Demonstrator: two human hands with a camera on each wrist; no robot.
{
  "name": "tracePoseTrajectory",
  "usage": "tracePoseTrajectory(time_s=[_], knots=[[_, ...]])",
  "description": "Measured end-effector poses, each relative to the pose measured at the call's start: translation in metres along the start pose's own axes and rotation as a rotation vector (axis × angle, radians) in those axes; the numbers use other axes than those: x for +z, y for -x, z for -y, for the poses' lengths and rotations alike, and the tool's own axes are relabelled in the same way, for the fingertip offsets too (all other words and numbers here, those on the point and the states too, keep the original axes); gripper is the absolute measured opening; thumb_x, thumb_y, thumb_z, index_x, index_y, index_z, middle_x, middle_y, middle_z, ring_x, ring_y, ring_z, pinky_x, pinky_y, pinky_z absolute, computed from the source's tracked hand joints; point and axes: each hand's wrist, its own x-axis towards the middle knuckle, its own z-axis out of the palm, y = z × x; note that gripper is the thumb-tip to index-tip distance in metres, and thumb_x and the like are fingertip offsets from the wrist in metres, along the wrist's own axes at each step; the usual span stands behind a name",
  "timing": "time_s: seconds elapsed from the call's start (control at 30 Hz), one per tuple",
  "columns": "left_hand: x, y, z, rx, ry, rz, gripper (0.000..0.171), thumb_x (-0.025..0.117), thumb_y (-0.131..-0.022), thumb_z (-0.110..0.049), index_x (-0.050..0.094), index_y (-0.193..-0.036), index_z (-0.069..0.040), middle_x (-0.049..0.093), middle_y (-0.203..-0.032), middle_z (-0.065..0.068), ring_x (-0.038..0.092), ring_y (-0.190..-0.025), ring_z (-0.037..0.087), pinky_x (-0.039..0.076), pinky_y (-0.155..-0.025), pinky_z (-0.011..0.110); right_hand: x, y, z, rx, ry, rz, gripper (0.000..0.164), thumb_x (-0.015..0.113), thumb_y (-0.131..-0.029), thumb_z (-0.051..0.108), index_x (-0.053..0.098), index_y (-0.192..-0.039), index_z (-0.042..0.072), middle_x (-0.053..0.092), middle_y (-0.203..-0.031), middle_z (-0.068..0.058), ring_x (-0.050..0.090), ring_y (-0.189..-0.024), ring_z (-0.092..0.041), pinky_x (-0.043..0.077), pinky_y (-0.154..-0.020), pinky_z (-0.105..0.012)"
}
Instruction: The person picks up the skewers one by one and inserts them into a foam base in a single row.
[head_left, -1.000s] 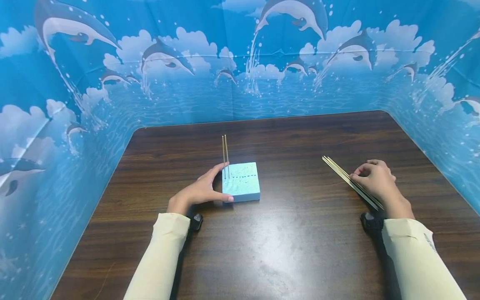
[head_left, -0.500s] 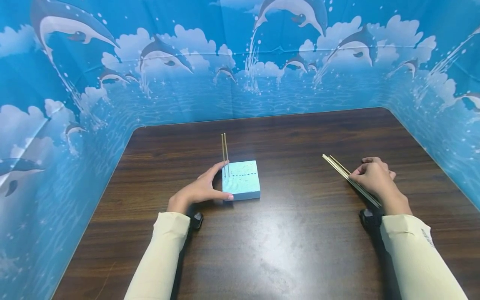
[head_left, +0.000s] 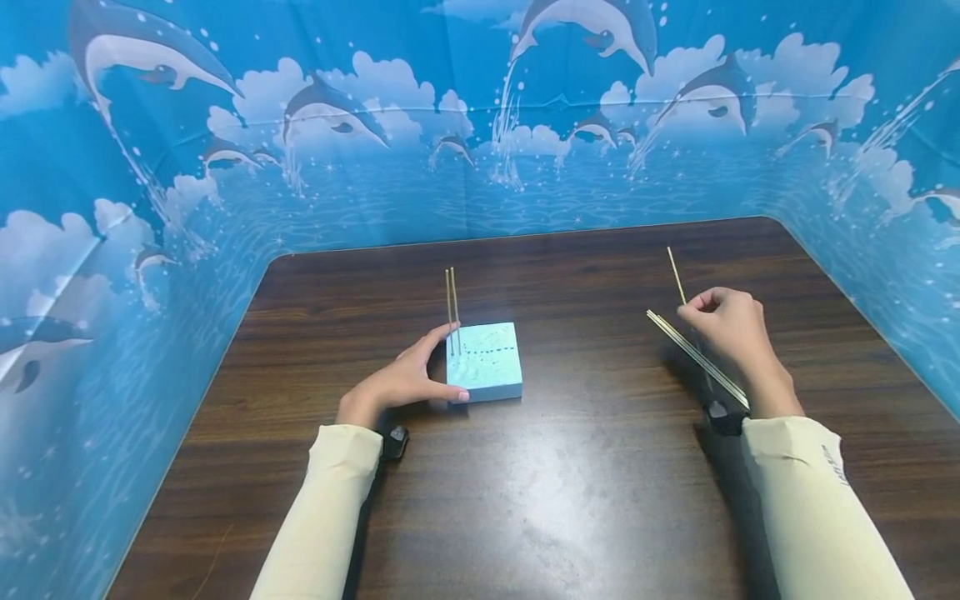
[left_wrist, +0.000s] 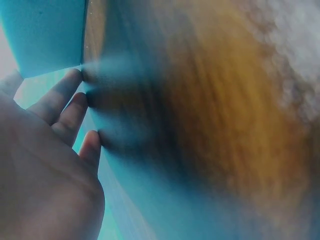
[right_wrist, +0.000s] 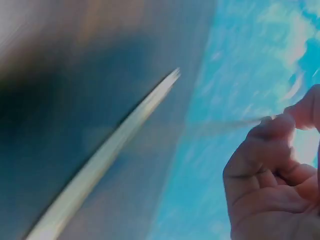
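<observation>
A pale blue foam block lies on the table, its top marked with a row of small dark holes. Two thin wooden sticks stand upright near its left edge. My left hand holds the block from the left, thumb at the front and index finger at the back corner; the left wrist view shows the fingers beside the block. Between thumb and fingertips, my right hand pinches one stick, tilted upward above the table. Under that hand lies a bundle of similar sticks.
The dark wood-grain table has a bright glare patch at its middle. A blue curtain printed with dolphins hangs around its far and side edges.
My right hand has lifted one stick away from the bundle and moved up and slightly left with it. The left hand and the foam block have stayed in place.
</observation>
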Motion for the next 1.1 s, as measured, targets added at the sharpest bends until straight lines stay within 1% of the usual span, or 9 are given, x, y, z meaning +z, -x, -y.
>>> tracePoseTrajectory(time_s=[0.1,0.2,0.37,0.47,0.57,0.67,0.77,0.9,1.1], knots=[[0.000,0.000,0.000,0.016,-0.001,-0.001,0.112,0.084,-0.071,-0.053,0.016,-0.158,-0.034,0.014,-0.165,0.000,0.014,-0.151,0.027,0.020,-0.116,0.061,0.007,-0.004,0.034,-0.065,-0.067,-0.027,0.017,0.061,-0.086,0.019,0.066,-0.085,0.003,0.065,-0.064,-0.004,0.055,-0.056,-0.018,0.041,-0.053,-0.027],[-0.001,0.000,0.000,0.022,-0.008,0.000,0.112,0.084,-0.072,-0.053,0.016,-0.158,-0.033,0.014,-0.166,0.000,0.014,-0.152,0.027,0.020,-0.116,0.061,0.019,-0.007,0.068,-0.139,-0.159,-0.019,0.010,0.059,-0.083,0.013,0.065,-0.082,0.004,0.067,-0.064,-0.005,0.063,-0.056,-0.019,0.045,-0.053,-0.023],[0.000,0.000,0.001,0.023,-0.030,0.006,0.111,0.082,-0.072,-0.055,0.014,-0.158,-0.034,0.013,-0.166,0.000,0.014,-0.152,0.028,0.020,-0.115,0.063,0.041,-0.006,0.119,-0.271,-0.318,0.051,0.005,0.059,-0.083,0.005,0.063,-0.080,0.003,0.071,-0.070,-0.010,0.071,-0.060,-0.023,0.055,-0.057,-0.023],[0.000,-0.001,0.001,0.023,-0.030,0.004,0.112,0.083,-0.072,-0.056,0.015,-0.158,-0.036,0.014,-0.166,0.000,0.014,-0.152,0.028,0.020,-0.115,0.063,0.055,-0.002,0.147,-0.331,-0.410,0.096,0.004,0.059,-0.082,0.002,0.060,-0.078,0.003,0.070,-0.070,-0.011,0.071,-0.062,-0.024,0.057,-0.058,-0.026],[0.000,-0.001,0.001,0.022,-0.030,0.004,0.112,0.083,-0.071,-0.057,0.015,-0.158,-0.035,0.014,-0.166,0.000,0.015,-0.151,0.028,0.021,-0.115,0.062,0.069,0.002,0.169,-0.400,-0.467,0.139,0.005,0.059,-0.082,0.000,0.058,-0.078,0.003,0.069,-0.070,-0.010,0.071,-0.063,-0.023,0.058,-0.058,-0.028],[0.000,-0.002,0.002,0.017,-0.031,0.005,0.112,0.082,-0.071,-0.057,0.015,-0.158,-0.034,0.015,-0.166,0.000,0.015,-0.151,0.028,0.022,-0.116,0.062,0.081,0.005,0.186,-0.458,-0.478,0.163,0.007,0.060,-0.083,0.000,0.058,-0.078,0.004,0.068,-0.069,-0.007,0.071,-0.064,-0.021,0.057,-0.058,-0.028],[0.000,-0.002,0.002,0.004,-0.031,0.005,0.113,0.082,-0.071,-0.058,0.014,-0.158,-0.034,0.015,-0.166,-0.001,0.016,-0.151,0.027,0.022,-0.116,0.060,0.091,0.006,0.198,-0.481,-0.481,0.193,0.007,0.060,-0.085,0.001,0.058,-0.080,0.005,0.068,-0.072,-0.006,0.072,-0.066,-0.020,0.057,-0.060,-0.027],[0.000,-0.002,0.002,-0.004,-0.031,0.005,0.113,0.082,-0.071,-0.059,0.014,-0.158,-0.034,0.015,-0.166,-0.002,0.015,-0.151,0.026,0.022,-0.116,0.060,0.101,0.006,0.207,-0.475,-0.481,0.231,0.007,0.060,-0.085,0.001,0.058,-0.080,0.005,0.068,-0.072,-0.007,0.072,-0.066,-0.018,0.058,-0.062,-0.027],[-0.001,0.000,0.001,-0.013,-0.020,0.005,0.112,0.082,-0.071,-0.059,0.014,-0.157,-0.037,0.014,-0.165,-0.005,0.015,-0.151,0.023,0.022,-0.116,0.061,0.111,0.008,0.210,-0.464,-0.467,0.255,0.007,0.059,-0.084,0.001,0.058,-0.079,0.006,0.066,-0.068,-0.005,0.072,-0.066,-0.019,0.056,-0.060,-0.028]])
